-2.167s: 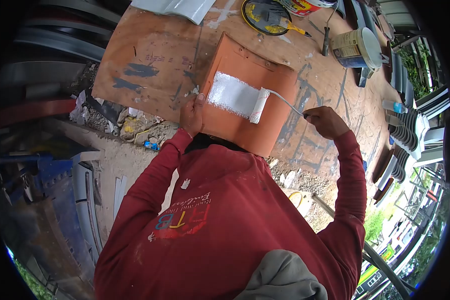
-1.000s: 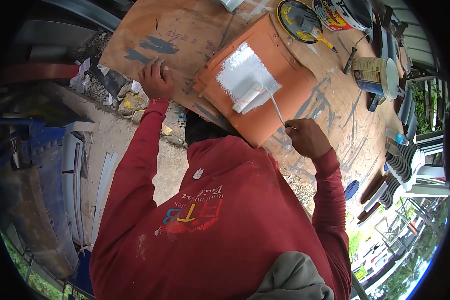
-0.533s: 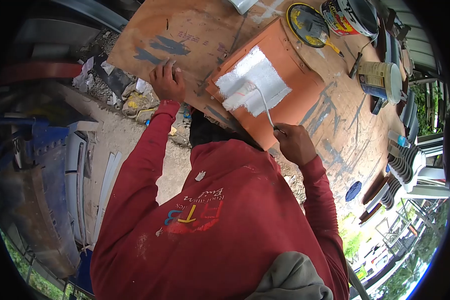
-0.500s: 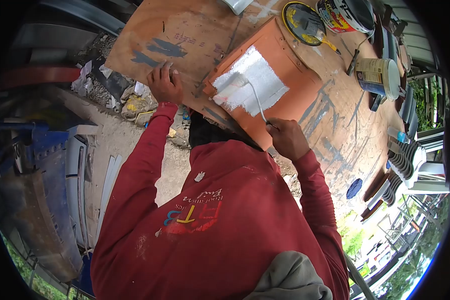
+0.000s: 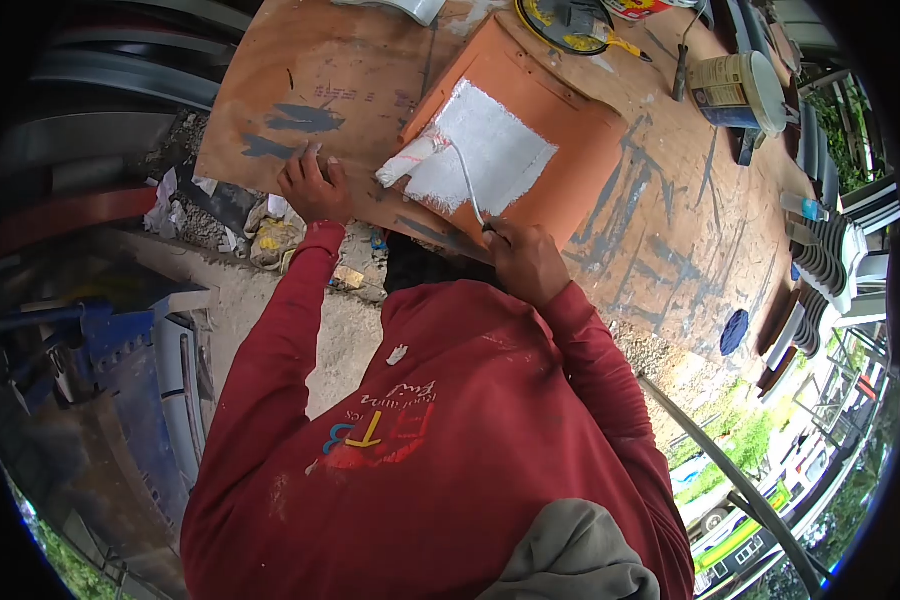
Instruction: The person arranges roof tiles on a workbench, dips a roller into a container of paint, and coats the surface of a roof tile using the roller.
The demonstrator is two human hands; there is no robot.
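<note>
My right hand (image 5: 530, 262) is closed around the handle of a paint roller (image 5: 416, 158). Its thin bent metal rod runs up to a white, fuzzy roller sleeve at the left edge of an orange, curved roof tile (image 5: 579, 150). A rectangular patch of white paint (image 5: 500, 143) covers the tile's middle, with uneven borders. To the left of the tile, my left hand (image 5: 315, 187) lies on the near edge of the plywood board (image 5: 370, 120), fingers apart and holding nothing.
At the board's far side are a black lid (image 5: 562, 22) with yellow paint, a yellow-handled paintbrush (image 5: 625, 45) and part of a paint tub (image 5: 638, 8). A paint bucket (image 5: 735, 92) stands at right, near a screwdriver-like tool (image 5: 681, 75). Rubble lies below the board's left edge.
The roller has moved from the painted patch to the tile's left edge. My right hand has shifted left with it. My left hand stays at the board's edge; the view has shifted slightly.
</note>
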